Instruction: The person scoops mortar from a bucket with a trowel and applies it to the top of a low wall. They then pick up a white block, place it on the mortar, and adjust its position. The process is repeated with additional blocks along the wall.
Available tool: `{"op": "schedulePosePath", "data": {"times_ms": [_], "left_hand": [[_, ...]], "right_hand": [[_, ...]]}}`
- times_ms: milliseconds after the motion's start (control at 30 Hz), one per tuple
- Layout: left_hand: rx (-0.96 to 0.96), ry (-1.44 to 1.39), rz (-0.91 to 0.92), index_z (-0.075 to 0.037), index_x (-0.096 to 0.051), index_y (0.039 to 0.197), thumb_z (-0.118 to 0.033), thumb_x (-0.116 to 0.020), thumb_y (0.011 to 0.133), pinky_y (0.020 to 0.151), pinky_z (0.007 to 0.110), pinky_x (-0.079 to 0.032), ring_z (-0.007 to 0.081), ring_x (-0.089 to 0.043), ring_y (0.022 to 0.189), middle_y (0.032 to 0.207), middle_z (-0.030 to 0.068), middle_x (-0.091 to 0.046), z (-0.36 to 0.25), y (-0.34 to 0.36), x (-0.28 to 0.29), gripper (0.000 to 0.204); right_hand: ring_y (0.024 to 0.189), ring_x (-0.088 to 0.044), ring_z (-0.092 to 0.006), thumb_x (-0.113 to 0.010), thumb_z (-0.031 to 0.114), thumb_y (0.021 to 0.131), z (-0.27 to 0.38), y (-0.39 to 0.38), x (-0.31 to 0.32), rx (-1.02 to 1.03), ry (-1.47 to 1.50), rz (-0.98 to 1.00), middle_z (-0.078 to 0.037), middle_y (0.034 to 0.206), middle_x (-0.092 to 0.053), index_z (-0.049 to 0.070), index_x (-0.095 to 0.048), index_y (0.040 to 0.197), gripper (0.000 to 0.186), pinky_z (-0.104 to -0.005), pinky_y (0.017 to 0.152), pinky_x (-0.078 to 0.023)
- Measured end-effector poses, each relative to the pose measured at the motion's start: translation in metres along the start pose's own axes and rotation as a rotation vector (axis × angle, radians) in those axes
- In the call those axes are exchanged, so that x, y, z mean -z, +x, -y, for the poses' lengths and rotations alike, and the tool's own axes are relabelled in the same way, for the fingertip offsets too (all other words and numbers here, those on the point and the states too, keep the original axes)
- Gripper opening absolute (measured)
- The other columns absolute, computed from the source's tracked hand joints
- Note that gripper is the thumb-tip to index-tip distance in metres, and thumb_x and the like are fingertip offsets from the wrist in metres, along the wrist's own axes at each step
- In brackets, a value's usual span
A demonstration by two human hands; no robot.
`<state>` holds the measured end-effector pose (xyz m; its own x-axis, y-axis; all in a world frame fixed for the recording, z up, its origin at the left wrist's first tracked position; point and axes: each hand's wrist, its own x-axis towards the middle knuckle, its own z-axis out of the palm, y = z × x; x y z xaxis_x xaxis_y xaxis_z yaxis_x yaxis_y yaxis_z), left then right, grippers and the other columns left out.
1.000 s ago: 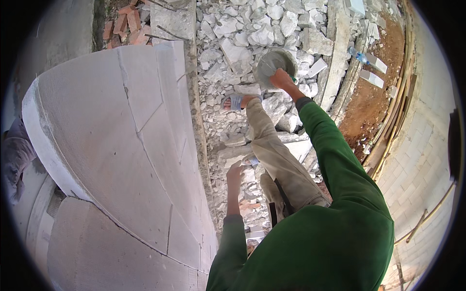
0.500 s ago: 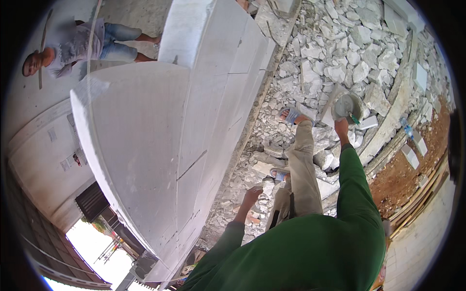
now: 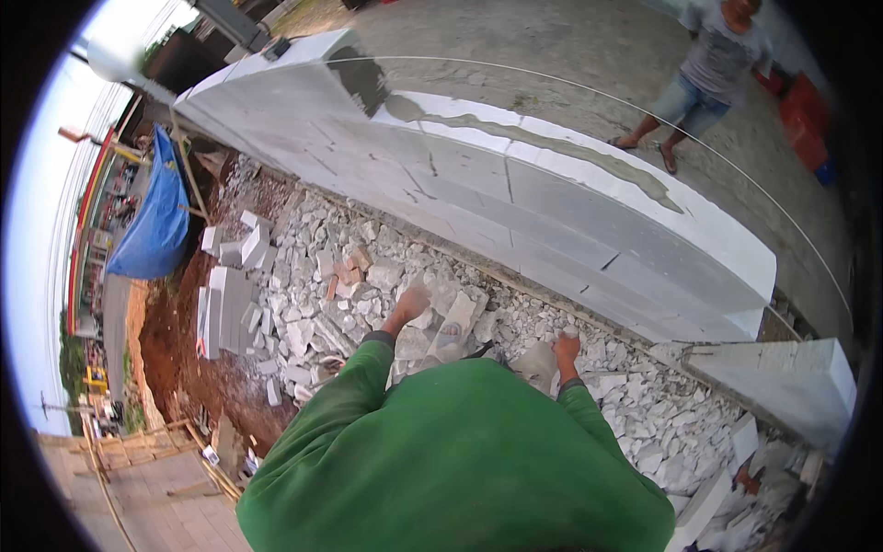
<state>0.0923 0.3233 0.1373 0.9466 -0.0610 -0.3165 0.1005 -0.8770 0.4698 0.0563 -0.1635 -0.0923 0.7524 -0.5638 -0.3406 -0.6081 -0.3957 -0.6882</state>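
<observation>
My left hand (image 3: pixel 413 302) is held out over the broken rubble (image 3: pixel 368 308), in front of my body. Motion smears its fingers, so its grip cannot be read. My right hand (image 3: pixel 567 348) is closed, low beside my trouser leg, and nothing shows sticking out of it. Past both hands runs a low wall of pale blocks (image 3: pixel 478 179). A band of wet grey mortar (image 3: pixel 552 145) lies along part of its top, and more mortar coats the end face of a raised block. Neither hand touches the wall.
A string line (image 3: pixel 589 87) stretches above the wall. Another person (image 3: pixel 713 69) stands beyond it at the upper right. Loose blocks (image 3: pixel 225 304) are stacked on the left near red soil and a blue tarp (image 3: pixel 152 221). A shorter wall piece (image 3: pixel 782 377) is at the right.
My view has swung round, bringing the wall's mortared top into sight. Earlier my right hand held a bucket with a green-handled tool in it; now that hand is away from it.
</observation>
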Motion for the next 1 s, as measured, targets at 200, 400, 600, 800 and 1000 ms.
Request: {"op": "schedulePosePath", "data": {"times_ms": [200, 400, 600, 800, 1000], "left_hand": [[0.942, -0.36, -0.653, 0.002, -0.076, 0.094, -0.027, -0.067, 0.08, 0.084, 0.048, -0.057, 0.0432, -0.073, 0.093, 0.097, 0.026, -0.075, 0.096, -0.189, -0.097, 0.033], [1.662, -0.988, -0.483, 0.004, -0.072, 0.098, -0.022, -0.068, 0.084, 0.066, 0.049, -0.056, 0.0364, -0.073, 0.077, 0.096, 0.0197, -0.075, 0.011, -0.374, -0.321, 0.029], [1.783, -1.638, -0.221, -0.003, -0.067, 0.109, -0.028, -0.073, 0.086, 0.063, 0.047, -0.052, 0.0316, -0.067, 0.076, 0.095, 0.0109, -0.065, -0.111, -0.428, -0.366, 0.034], [1.312, -0.548, -0.182, -0.004, -0.076, 0.09, -0.024, -0.07, 0.077, 0.078, 0.046, -0.059, 0.0407, -0.073, 0.092, 0.094, 0.0213, -0.075, -0.033, -0.406, -0.299, 0.025], [1.537, -1.105, -1.338, -0.002, -0.075, 0.109, -0.034, -0.069, 0.083, 0.091, 0.044, -0.055, 0.0369, -0.073, 0.1, 0.101, 0.0232, -0.075, -0.001, -0.365, -0.202, 0.042]], "right_hand": [[0.099, -0.07, -0.0439, -0.075, 0.027, 0.081, -0.008, 0.072, 0.049, 0.494, -0.522, 0.608, -0.028, 0.101, -0.073, -0.008, -0.071, 0.097, 0.039, -0.0504, 0.085, -0.054], [0.08, -0.073, -0.0389, -0.072, 0.018, 0.082, 0.001, 0.136, 0.081, 0.492, -1.027, 0.939, -0.025, 0.083, -0.073, -0.009, -0.07, 0.08, 0.026, -0.049, 0.069, -0.055], [0.065, -0.065, -0.0242, -0.067, 0.007, 0.09, 0.144, 0.074, 0.027, 0.088, -0.745, 0.975, -0.01, 0.076, -0.064, -0.001, -0.063, 0.09, 0.009, -0.0367, 0.053, -0.052], [0.064, -0.067, -0.0225, -0.066, 0.007, 0.09, 0.252, -0.043, -0.074, 0.511, -0.824, 1.265, -0.013, 0.081, -0.069, -0.001, -0.065, 0.1, 0.013, -0.0338, 0.054, -0.054], [0.065, -0.069, -0.023, -0.064, 0.007, 0.09, 0.273, -0.011, -0.076, 0.687, -1.202, 1.383, -0.014, 0.084, -0.072, -0.003, -0.065, 0.111, 0.023, -0.0339, 0.054, -0.054]]}}
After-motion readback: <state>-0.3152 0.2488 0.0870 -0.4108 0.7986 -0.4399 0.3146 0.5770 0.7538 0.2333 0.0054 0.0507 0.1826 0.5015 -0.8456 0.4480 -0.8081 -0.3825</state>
